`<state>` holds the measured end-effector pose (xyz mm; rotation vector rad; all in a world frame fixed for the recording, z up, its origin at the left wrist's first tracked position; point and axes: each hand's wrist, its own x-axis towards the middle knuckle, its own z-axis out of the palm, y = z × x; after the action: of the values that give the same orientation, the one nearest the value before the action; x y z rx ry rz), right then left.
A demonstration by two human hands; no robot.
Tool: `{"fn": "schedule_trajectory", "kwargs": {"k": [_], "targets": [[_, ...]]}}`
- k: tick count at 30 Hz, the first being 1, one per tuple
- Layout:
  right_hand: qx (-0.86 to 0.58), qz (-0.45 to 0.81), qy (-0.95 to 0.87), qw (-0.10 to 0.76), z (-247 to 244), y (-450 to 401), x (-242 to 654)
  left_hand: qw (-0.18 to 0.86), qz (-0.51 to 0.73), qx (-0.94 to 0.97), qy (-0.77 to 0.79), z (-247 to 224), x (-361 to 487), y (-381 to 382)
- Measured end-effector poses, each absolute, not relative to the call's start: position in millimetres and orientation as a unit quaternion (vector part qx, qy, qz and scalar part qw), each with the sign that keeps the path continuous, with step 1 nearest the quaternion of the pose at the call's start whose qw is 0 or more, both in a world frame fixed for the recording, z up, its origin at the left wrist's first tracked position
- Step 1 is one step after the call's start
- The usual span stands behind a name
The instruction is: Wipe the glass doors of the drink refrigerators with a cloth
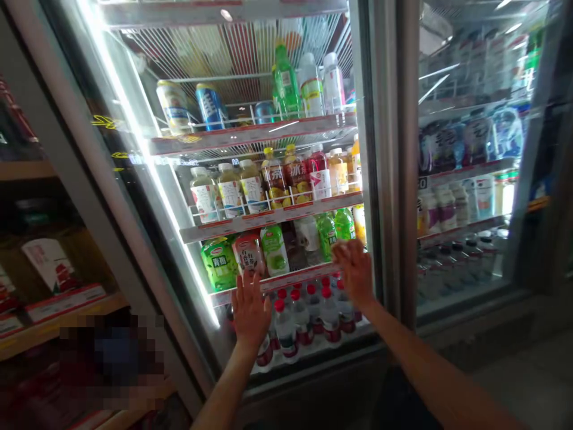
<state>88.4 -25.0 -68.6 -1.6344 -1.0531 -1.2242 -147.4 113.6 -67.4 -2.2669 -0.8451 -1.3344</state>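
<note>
Head view: left hand (250,312) splayed, right hand (354,273) blurred, grip I can't tell; misjudged reach could bump the fridge (394,155)

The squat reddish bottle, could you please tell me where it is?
In the head view, the reddish bottle stands left of centre, between a green bottle and a slim pale-green bottle, above the left hand.

At four o'clock the right hand (354,272) is blurred; whether it grips anything cannot be told. Toward seven, the left hand (249,312) hides some red-capped bottles (330,316), its forearm (230,382) cropped below. A pixelated patch (111,352) masks eight; dark-capped bottles (473,254) near three are indistinct.
</note>
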Motion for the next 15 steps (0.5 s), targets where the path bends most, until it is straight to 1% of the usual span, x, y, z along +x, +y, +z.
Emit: {"fn": "schedule_trajectory", "kwargs": {"k": [2, 3, 5, 7, 9, 11, 12, 13, 15], "targets": [[-0.661, -0.492, -0.341, 0.452, -66.5, -36.7, 107.9, 0.176, -0.476, -0.803, -0.311, -77.5, -143.0, 108.8], [-0.656, -0.496, -0.333, 0.461, -65.7, -36.7, 107.8, 0.17, -0.478, -0.8, -0.319, -81.2, -139.8, 106.4], [-0.63, -0.507, -0.372, 0.456, -67.3, -24.2, 87.5, 0.159, -0.485, -0.794, -0.33, -84.9, -134.1, 102.6], [-0.602, -0.502, -0.453, 0.424, -73.9, -2.5, 52.0, 0.154, -0.488, -0.794, -0.329, -85.1, -132.4, 100.6], [-0.581, -0.487, -0.537, 0.371, -82.5, 14.8, 22.4, 0.155, -0.481, -0.802, -0.318, -84.7, -136.3, 100.7], [-0.571, -0.472, -0.588, 0.325, -89.7, 17.0, 15.6, 0.166, -0.466, -0.814, -0.305, -86.3, -143.8, 101.9], [-0.576, -0.469, -0.59, 0.317, -91.8, 11.8, 22.7, 0.173, -0.457, -0.819, -0.301, -88.4, -147.8, 102.5], [-0.59, -0.47, -0.571, 0.324, -92.5, 3.7, 35.7, 0.179, -0.449, -0.823, -0.299, -91.1, -151.2, 102.9], [-0.631, -0.477, -0.486, 0.372, -89.6, -15.8, 70.7, 0.186, -0.437, -0.828, -0.299, -97.8, -154.6, 102.7]]}}
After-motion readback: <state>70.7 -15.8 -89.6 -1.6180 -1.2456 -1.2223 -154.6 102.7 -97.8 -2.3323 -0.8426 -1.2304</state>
